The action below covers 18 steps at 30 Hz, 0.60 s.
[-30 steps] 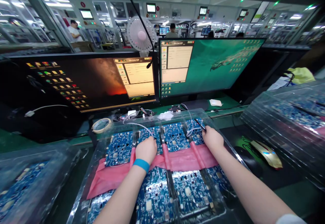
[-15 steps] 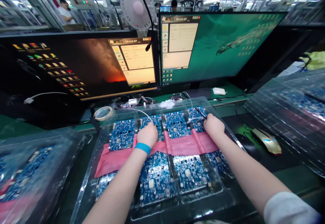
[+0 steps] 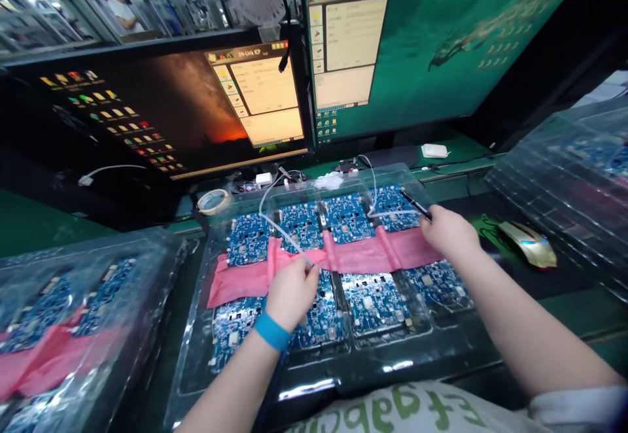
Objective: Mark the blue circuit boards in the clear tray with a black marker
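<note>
My left hand (image 3: 293, 290), with a blue band on its wrist, is closed on the end of a thin white cable (image 3: 283, 233) above the lower row of boards. My right hand (image 3: 452, 235) grips a thin dark pen-like tool (image 3: 415, 204). A second white cable (image 3: 394, 213) runs to the fingers of that hand; whether they pinch it I cannot tell. Below both hands lies a clear plastic tray (image 3: 314, 366) with two rows of blue circuit boards (image 3: 347, 216). A pink strip (image 3: 360, 256) crosses the tray between the rows.
Two monitors (image 3: 216, 119) stand behind the tray. A tape roll (image 3: 213, 201) and small wired parts (image 3: 348, 167) lie in front of them. To the right are a gold mouse (image 3: 528, 244) and stacked trays (image 3: 559, 165); another tray of boards (image 3: 98, 309) is at left.
My left hand has come nearer to me, from the upper boards to the lower row, drawing its cable along. My right hand has shifted right with the tool. The view has tilted down.
</note>
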{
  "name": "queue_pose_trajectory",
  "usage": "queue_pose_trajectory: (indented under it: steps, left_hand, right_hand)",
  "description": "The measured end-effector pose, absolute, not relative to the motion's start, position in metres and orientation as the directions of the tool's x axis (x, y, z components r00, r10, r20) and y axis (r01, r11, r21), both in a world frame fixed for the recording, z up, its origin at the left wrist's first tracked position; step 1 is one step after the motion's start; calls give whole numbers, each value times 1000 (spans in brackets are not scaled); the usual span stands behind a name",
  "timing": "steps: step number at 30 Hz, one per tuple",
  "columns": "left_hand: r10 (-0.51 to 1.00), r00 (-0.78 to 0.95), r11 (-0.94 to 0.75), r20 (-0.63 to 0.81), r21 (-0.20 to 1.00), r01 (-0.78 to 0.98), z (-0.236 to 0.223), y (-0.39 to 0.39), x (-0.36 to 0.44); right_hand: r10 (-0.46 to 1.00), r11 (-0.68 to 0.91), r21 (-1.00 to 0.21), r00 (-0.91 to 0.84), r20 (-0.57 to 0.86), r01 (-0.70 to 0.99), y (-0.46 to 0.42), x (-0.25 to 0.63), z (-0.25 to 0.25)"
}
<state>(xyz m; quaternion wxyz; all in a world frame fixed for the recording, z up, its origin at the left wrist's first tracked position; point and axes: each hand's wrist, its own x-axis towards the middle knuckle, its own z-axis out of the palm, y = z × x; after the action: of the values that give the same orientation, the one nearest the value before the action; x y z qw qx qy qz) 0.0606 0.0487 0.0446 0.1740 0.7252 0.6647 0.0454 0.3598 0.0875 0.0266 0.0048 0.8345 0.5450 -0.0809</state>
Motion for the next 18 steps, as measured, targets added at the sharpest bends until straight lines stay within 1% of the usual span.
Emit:
queue_pose_trajectory:
  steps: [3,7,14,18]
  left_hand:
    - [969,108,-27,-220,341,940,40,23,59]
    - [963,89,2,-256,335,942,33,8,56]
    - [960,64,25,-274,308,951,28,10,56]
    - [957,66,25,-284,306,952,25,11,56]
  right_hand:
    - [912,-383,-78,364,-190,920,54,366,20]
    - [909,-377,-91,349,-227,922,30,370,9]
    - [913,-374,-144,336,-232,916,32,373,8]
    - [917,-371,-153,335,-218,916,31,373,8]
